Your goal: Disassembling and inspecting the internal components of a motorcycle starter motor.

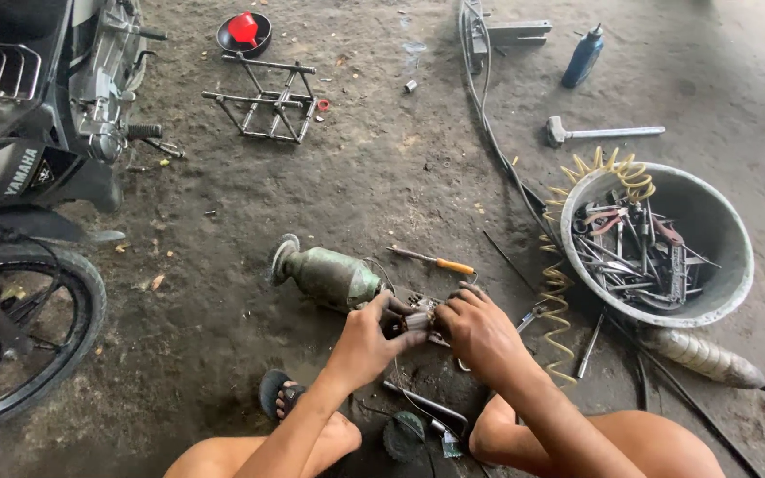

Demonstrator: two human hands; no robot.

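My left hand [372, 336] and my right hand [478, 329] meet low in the middle of the head view, both closed on a small dark metal motor part [415, 320] held between them. A green angle grinder body [328, 275] with its disc at the left end lies on the ground, just beyond my left hand. An orange-handled screwdriver [433, 261] lies past my hands on the dirty concrete. My bare knees frame the bottom of the view.
A grey basin [730, 265] full of several hand tools sits at the right, with a yellow coiled hose [560, 292] beside it. A hammer [599, 133], blue bottle [583, 57], metal rack [267, 102], red funnel [243, 29] and motorcycle [37, 133] surround.
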